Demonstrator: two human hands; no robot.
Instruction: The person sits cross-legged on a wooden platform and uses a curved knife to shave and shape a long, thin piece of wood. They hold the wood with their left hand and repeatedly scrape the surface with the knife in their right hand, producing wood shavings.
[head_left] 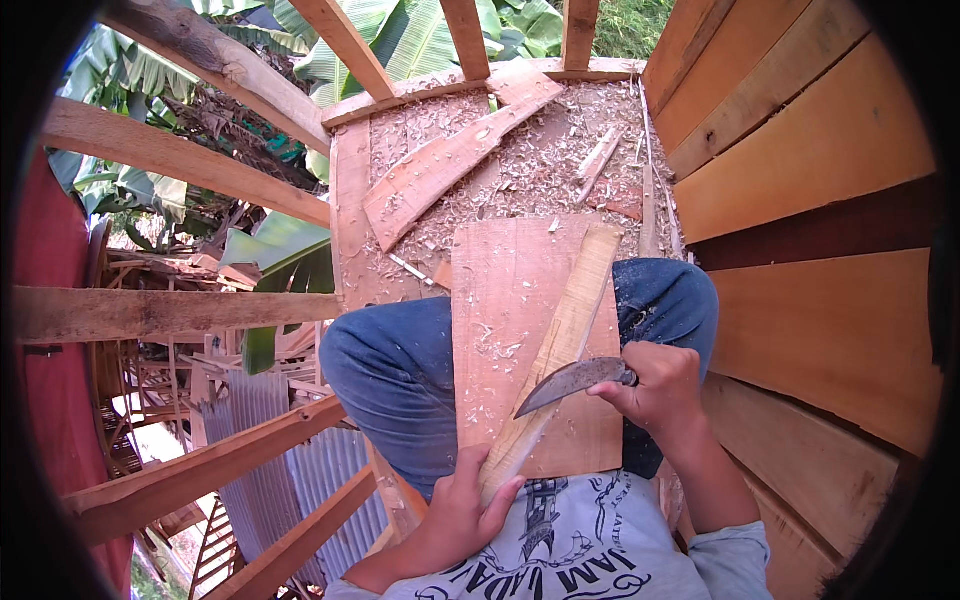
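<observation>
Wood strip [562, 345] is the thing you have under the blade, and it lies on a slant across your lap. Largest around it is the floor [425, 125] past your knees, littered with curls. Next down comes the board [500, 270] resting over your thighs, the surface that carries the strip. On it, the strip runs from close to the far right corner down to the near edge, reaching that edge left of its right-hand end. Smaller again is the knife [570, 382], its blade crossing the strip toward the board's near half; you cannot tell from here whether the edge is biting. Smallest are the pale shavings [497, 345], scattered mostly toward the board's left edge.

To shave well, you would do best to press the strip flat, keep the blade at a shallow angle and take thin, even strokes toward the far edge, away from your fingers.

Your left grip [465, 505] is closed around the strip's near end, at the board's near edge, so keep that thumb behind the blade. Your right grip [660, 385] is wrapped tight on the knife's handle, beyond the board's right edge, with the strip to its left.
</observation>
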